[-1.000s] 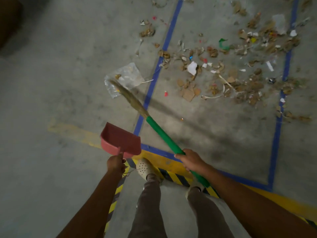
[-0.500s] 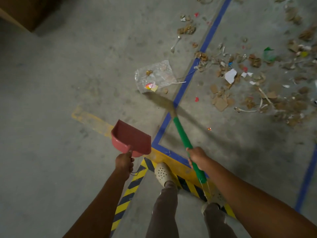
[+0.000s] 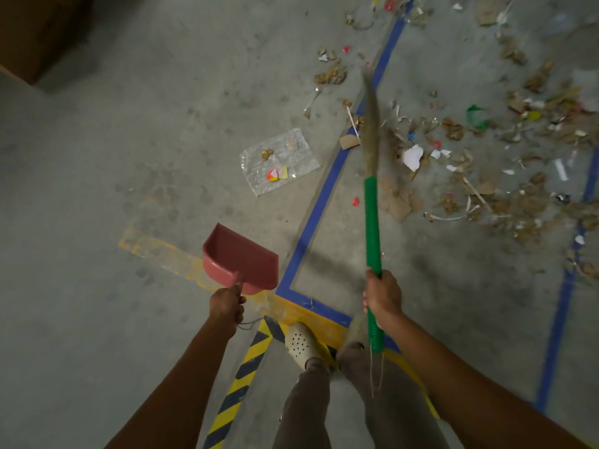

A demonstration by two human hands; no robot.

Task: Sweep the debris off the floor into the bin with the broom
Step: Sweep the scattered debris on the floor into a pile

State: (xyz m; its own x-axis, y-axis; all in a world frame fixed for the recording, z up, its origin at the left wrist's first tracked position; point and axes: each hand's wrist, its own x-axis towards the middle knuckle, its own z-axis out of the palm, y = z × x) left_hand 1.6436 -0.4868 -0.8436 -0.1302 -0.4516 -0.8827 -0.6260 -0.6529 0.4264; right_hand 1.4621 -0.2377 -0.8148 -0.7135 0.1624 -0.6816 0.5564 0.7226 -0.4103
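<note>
Concrete floor (image 3: 129, 157) carries scattered debris (image 3: 486, 163) far right. Right hand (image 3: 382, 294) grips broom (image 3: 371, 222) for sweeping; left hand (image 3: 227, 304) grips dustpan (image 3: 241, 257), ready for collection.

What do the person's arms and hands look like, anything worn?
Bare: left hand and right hand, no gloves, rings or watch visible. The left forearm and right forearm are uncovered to the frame edge; no sleeves in view. Below, greyish trousers and cream perforated clog.
</note>
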